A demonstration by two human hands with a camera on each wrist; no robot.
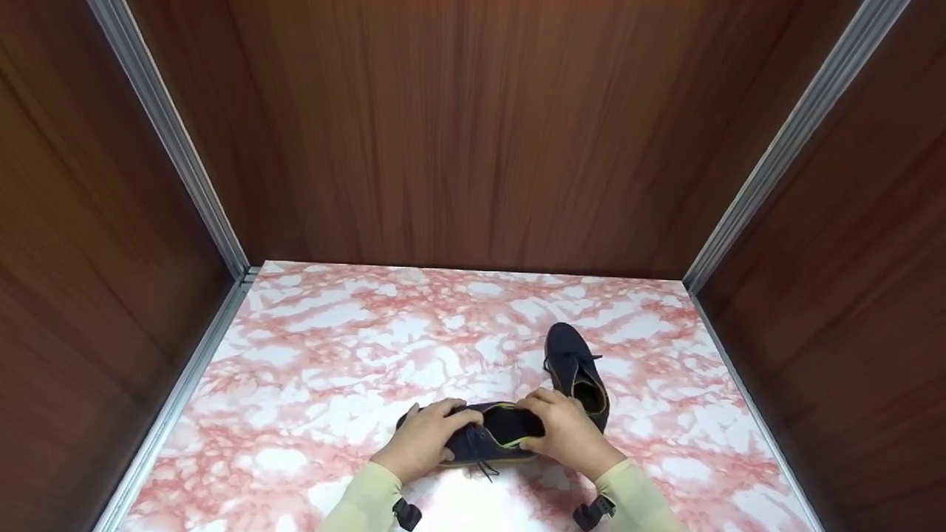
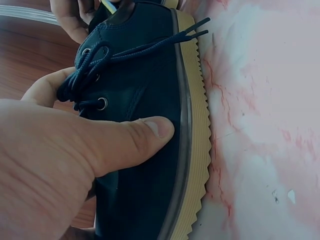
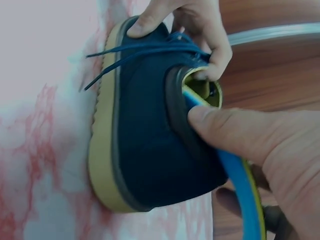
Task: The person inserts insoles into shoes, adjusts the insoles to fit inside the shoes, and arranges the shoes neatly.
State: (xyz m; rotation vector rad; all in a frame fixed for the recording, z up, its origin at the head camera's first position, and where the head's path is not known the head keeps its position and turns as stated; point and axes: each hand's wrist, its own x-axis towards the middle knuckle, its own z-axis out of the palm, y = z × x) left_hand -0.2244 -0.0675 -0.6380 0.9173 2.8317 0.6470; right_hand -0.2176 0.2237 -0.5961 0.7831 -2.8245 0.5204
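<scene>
A dark navy lace-up shoe [image 1: 479, 448] with a tan ridged sole lies sideways before me, toe to the left. My left hand [image 1: 423, 441] grips its front part. In the left wrist view, the thumb presses the shoe's side [image 2: 145, 75] below the eyelets. In the right wrist view, a left fingertip bends over the collar. My right hand [image 1: 567, 434] is at the heel end, pinching a blue insole [image 3: 239, 180] with a yellow edge. The insole runs from the shoe's opening out past the heel; its front part is hidden inside the shoe.
The matching navy shoe [image 1: 565, 351] stands just beyond my right hand, toe pointing away. Red-and-white marbled tabletop [image 1: 332, 377] lies underneath. Brown wood-grain panels [image 1: 443, 133] rise at the back and both sides, with a metal rail [image 1: 177, 140] along the left corner.
</scene>
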